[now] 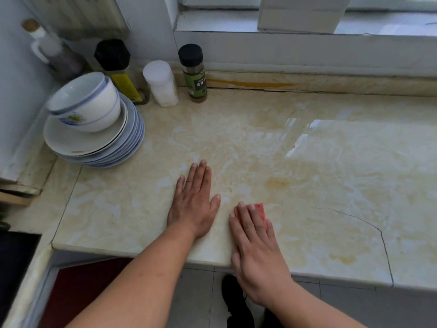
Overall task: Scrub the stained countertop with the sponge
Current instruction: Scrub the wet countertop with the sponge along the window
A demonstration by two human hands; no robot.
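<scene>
Sponge: red sponge lies flat on the worktop near its front edge, mostly hidden under the right hand; only its far corner shows
Right hand: fingers straight, pressing down on the sponge; palm hangs past the front edge
Left hand: left hand lies flat with fingers straight on the bare worktop just beside the sponge; holds nothing; seems to brace
Stains: yellowish stain just beyond the sponge; another stain near the front edge to the right; wet sheen across the right part
Handling: sponge is likely soft, light and compressible; flat pressure from above should suit it; on a wet surface it may slide
Nearby: stacked plates with bowls; spice jar; both well apart from the hands
</scene>
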